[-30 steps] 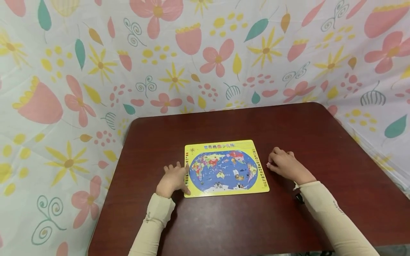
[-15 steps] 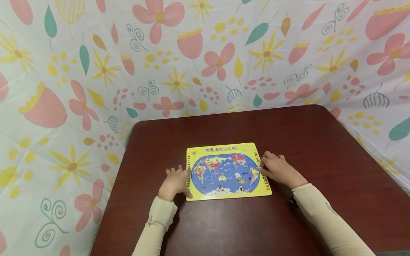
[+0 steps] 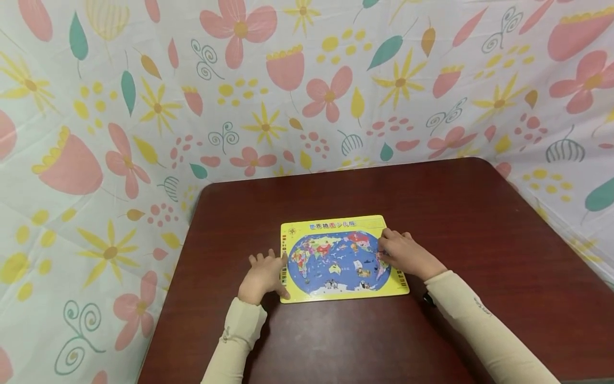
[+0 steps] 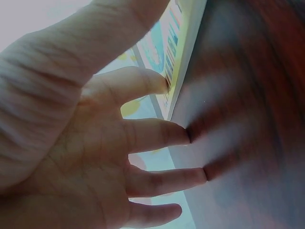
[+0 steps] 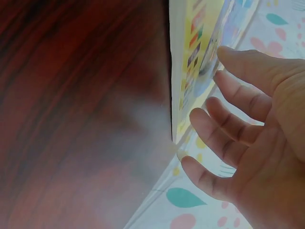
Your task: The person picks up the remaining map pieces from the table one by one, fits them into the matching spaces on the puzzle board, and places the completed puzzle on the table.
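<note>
A yellow-bordered world map board with a blue oval map and Chinese characters lies flat on the table. My left hand rests at its left edge with the fingers spread; in the left wrist view, the left hand has its index fingertip at the board's rim and other fingertips on or near the tabletop. Over the board's right side is my right hand, fingers loosely bent. In the right wrist view, the right hand has thumb and index tips apart near the map surface, with nothing visible between them.
A floral cloth hangs behind the table and along its left side. Dark reddish-brown tabletop surrounds the board. A small black object shows under the right cuff.
My right hand has moved left, from the tabletop beside the board to over its right part. The left hand stays at the left edge. The head view has shifted slightly.
</note>
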`<state>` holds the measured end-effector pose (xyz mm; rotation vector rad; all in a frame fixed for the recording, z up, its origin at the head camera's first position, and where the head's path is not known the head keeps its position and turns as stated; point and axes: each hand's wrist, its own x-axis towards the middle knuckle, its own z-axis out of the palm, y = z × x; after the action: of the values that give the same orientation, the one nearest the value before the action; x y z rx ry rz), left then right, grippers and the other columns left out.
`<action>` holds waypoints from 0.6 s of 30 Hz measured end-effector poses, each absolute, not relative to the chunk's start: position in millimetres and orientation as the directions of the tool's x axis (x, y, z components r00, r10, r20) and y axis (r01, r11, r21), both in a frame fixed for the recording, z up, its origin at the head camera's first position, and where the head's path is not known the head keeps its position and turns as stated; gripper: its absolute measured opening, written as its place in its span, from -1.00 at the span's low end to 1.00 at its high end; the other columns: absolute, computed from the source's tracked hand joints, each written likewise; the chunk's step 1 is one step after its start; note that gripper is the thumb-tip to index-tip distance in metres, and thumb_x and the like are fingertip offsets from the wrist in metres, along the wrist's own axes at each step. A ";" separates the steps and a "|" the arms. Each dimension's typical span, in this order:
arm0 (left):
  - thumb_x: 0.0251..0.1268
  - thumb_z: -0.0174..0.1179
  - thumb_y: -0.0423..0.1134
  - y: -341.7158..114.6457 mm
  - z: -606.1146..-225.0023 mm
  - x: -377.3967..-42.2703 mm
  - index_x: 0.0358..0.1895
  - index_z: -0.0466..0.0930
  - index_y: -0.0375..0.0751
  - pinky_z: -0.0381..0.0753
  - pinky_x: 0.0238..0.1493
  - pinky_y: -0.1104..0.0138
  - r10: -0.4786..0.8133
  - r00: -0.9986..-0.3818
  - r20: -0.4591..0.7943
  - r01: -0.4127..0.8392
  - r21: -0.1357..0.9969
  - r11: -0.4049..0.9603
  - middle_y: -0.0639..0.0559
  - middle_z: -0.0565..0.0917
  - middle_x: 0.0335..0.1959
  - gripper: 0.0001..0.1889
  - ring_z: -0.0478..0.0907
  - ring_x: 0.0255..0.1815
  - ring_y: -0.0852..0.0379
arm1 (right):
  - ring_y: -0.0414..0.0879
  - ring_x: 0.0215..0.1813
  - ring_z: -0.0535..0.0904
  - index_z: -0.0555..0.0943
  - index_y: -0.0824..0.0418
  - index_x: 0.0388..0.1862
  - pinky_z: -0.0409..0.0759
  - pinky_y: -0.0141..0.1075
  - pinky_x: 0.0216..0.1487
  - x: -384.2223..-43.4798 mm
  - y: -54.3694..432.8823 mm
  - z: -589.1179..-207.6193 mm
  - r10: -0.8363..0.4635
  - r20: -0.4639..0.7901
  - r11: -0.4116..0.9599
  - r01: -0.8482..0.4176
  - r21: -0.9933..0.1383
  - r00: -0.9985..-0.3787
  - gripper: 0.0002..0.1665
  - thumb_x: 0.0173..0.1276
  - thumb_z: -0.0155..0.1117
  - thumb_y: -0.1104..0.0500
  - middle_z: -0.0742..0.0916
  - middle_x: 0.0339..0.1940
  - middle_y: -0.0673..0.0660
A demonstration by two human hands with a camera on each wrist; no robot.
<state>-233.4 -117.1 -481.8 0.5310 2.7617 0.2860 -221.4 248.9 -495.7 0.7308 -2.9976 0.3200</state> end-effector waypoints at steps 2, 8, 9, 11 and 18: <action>-0.29 0.72 -0.03 -117.2 -482.6 -233.7 0.46 0.42 -0.25 0.03 0.30 -0.44 0.390 -0.882 -0.264 0.326 0.254 0.911 -0.54 0.28 0.44 0.09 0.26 0.30 -0.60 | -0.06 -0.27 0.43 0.67 0.17 -0.30 0.25 -0.13 -0.27 -222.3 247.6 -496.7 -0.459 0.090 0.864 -0.468 -0.187 -0.884 -0.88 0.29 0.49 0.23 0.54 -0.27 0.07; -0.28 0.71 0.02 -117.0 -483.3 -235.2 0.49 0.39 -0.19 0.06 0.29 -0.42 0.390 -0.879 -0.275 0.337 0.221 0.915 -0.53 0.28 0.44 0.11 0.27 0.29 -0.57 | -0.06 -0.31 0.43 0.69 0.18 -0.29 0.28 -0.12 -0.30 -222.9 244.5 -495.9 -0.470 0.100 0.860 -0.481 -0.170 -0.877 -0.92 0.30 0.47 0.27 0.55 -0.30 0.07; -0.28 0.71 0.03 -117.3 -483.2 -235.1 0.50 0.38 -0.18 0.06 0.29 -0.42 0.389 -0.878 -0.278 0.337 0.217 0.916 -0.52 0.28 0.44 0.12 0.26 0.29 -0.57 | -0.06 -0.31 0.43 0.70 0.18 -0.28 0.28 -0.13 -0.30 -223.1 244.1 -495.9 -0.469 0.099 0.861 -0.479 -0.168 -0.878 -0.92 0.30 0.47 0.27 0.55 -0.30 0.08; -0.27 0.70 0.03 -117.5 -483.2 -235.1 0.50 0.37 -0.18 0.06 0.29 -0.42 0.387 -0.878 -0.282 0.335 0.216 0.917 -0.52 0.27 0.45 0.12 0.26 0.30 -0.57 | -0.05 -0.31 0.43 0.71 0.19 -0.28 0.29 -0.12 -0.30 -223.8 243.7 -496.5 -0.467 0.094 0.863 -0.477 -0.166 -0.879 -0.92 0.29 0.48 0.28 0.56 -0.30 0.08; -0.28 0.71 0.03 -118.7 -482.8 -235.3 0.49 0.40 -0.19 0.08 0.28 -0.42 0.388 -0.880 -0.275 0.335 0.223 0.916 -0.53 0.27 0.44 0.11 0.27 0.28 -0.57 | -0.05 -0.30 0.43 0.73 0.19 -0.27 0.33 -0.10 -0.28 -226.9 243.4 -497.1 -0.456 0.076 0.872 -0.462 -0.163 -0.887 -0.90 0.26 0.51 0.26 0.57 -0.32 0.06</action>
<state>-235.3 -118.7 -482.8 0.5349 2.7611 0.2419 -226.9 243.4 -497.1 0.7378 -3.0052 0.2749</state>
